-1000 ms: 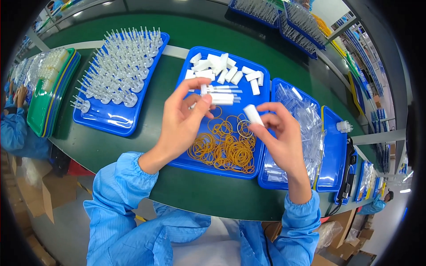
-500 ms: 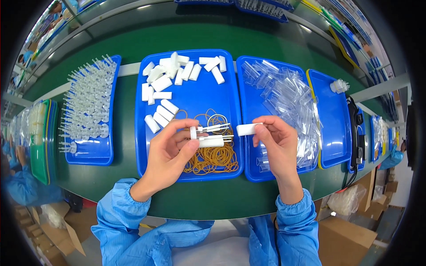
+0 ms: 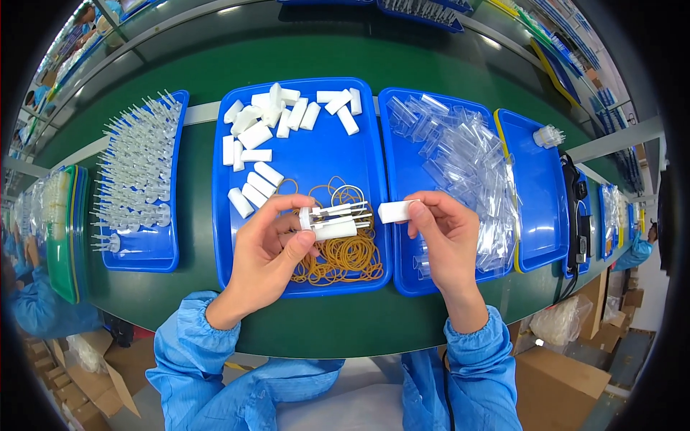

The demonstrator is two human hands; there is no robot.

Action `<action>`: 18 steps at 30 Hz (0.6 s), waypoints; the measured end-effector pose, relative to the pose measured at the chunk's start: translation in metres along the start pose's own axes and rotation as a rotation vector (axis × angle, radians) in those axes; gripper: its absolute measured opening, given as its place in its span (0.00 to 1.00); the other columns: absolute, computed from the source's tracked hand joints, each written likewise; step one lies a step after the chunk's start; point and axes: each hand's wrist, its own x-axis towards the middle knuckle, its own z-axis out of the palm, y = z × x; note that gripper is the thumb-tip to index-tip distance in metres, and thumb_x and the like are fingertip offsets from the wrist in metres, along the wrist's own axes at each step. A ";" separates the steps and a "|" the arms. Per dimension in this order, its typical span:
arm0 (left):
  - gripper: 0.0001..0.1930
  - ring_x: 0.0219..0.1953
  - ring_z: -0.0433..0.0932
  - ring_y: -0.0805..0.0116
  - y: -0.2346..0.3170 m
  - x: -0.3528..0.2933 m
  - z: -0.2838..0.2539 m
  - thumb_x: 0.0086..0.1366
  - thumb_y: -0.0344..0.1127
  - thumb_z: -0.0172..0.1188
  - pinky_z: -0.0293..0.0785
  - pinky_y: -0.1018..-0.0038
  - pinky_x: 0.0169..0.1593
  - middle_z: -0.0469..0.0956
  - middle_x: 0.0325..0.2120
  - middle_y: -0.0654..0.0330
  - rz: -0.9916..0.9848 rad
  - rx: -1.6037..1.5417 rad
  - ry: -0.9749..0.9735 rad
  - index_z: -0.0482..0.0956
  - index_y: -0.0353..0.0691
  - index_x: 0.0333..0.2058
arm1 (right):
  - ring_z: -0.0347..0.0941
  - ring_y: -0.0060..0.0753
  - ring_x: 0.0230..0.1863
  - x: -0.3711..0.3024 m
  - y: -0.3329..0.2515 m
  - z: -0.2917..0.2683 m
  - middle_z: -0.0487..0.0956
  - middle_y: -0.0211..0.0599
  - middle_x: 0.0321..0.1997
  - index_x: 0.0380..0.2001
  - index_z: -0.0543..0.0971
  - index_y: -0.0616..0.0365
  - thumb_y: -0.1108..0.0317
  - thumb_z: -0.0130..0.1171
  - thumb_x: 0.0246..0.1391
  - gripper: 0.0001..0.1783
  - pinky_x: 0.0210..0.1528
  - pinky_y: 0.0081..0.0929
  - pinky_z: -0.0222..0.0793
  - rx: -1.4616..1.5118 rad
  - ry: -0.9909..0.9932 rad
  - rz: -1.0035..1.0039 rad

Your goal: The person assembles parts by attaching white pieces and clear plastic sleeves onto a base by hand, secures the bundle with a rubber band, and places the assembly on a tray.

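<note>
I see the right hand (image 3: 449, 241) has just levelled its pinched white block (image 3: 396, 212) over the edge of the blue tray (image 3: 338, 154), seemingly aligning it with the pronged piece (image 3: 336, 210) clasped in the left hand (image 3: 267, 243), hands apart.

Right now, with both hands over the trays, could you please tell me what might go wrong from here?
The right grip pinches the white block near one end, so it could tilt or slip.

The left grip holds the pronged white part above loose rubber bands; if dropped, it might tangle among them.

The thin prongs point toward the white block, so a careless approach could perhaps knock or bend one.
</note>
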 end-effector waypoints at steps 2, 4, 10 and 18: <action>0.19 0.42 0.79 0.71 -0.001 0.001 0.001 0.70 0.30 0.59 0.80 0.76 0.43 0.77 0.45 0.51 0.002 -0.012 0.000 0.68 0.32 0.57 | 0.72 0.15 0.30 0.000 0.000 0.000 0.82 0.32 0.32 0.42 0.82 0.66 0.71 0.62 0.62 0.09 0.33 0.14 0.67 -0.012 0.021 -0.011; 0.19 0.42 0.79 0.71 -0.002 0.000 0.002 0.70 0.30 0.59 0.80 0.76 0.43 0.77 0.45 0.51 0.003 -0.024 -0.002 0.68 0.32 0.57 | 0.72 0.15 0.29 -0.001 0.000 0.002 0.82 0.32 0.32 0.42 0.82 0.66 0.71 0.61 0.62 0.09 0.32 0.14 0.67 -0.010 -0.021 0.000; 0.20 0.43 0.79 0.71 -0.001 -0.001 0.003 0.70 0.30 0.60 0.79 0.76 0.44 0.77 0.44 0.52 -0.027 -0.051 -0.030 0.67 0.33 0.57 | 0.72 0.16 0.30 0.000 0.001 -0.001 0.83 0.35 0.33 0.42 0.81 0.67 0.71 0.61 0.63 0.09 0.33 0.14 0.68 -0.010 0.012 -0.014; 0.20 0.41 0.78 0.73 -0.002 -0.001 0.002 0.70 0.30 0.60 0.78 0.77 0.43 0.78 0.41 0.53 -0.036 -0.030 -0.015 0.67 0.33 0.57 | 0.73 0.16 0.31 0.000 -0.004 0.000 0.83 0.36 0.33 0.41 0.82 0.67 0.71 0.61 0.63 0.09 0.33 0.14 0.68 -0.030 -0.038 -0.016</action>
